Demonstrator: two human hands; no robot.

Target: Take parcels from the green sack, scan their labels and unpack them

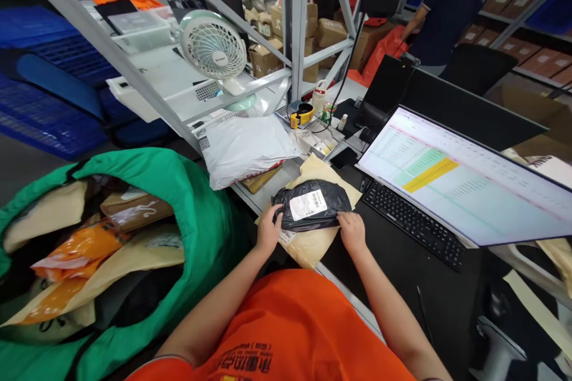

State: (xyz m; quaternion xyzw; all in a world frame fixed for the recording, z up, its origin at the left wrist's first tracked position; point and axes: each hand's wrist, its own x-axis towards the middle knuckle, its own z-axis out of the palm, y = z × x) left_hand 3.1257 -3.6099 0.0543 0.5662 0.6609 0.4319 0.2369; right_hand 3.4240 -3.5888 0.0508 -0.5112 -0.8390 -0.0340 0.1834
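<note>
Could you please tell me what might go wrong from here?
1. The black plastic parcel, its ends held by the left hand and right hand, partly covers the tan paper envelope's white label, so that label could be missed.
2. The tan paper envelope seems to poke past the desk's near edge and might slide off.
3. The bulky white plastic mailer might slip towards the open green fabric sack.

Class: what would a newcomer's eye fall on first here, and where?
Probably the large green sack at left, open and holding parcels, or the bright monitor at right. Between them, a black parcel with a white label stands out against pale yellow packaging.
</note>
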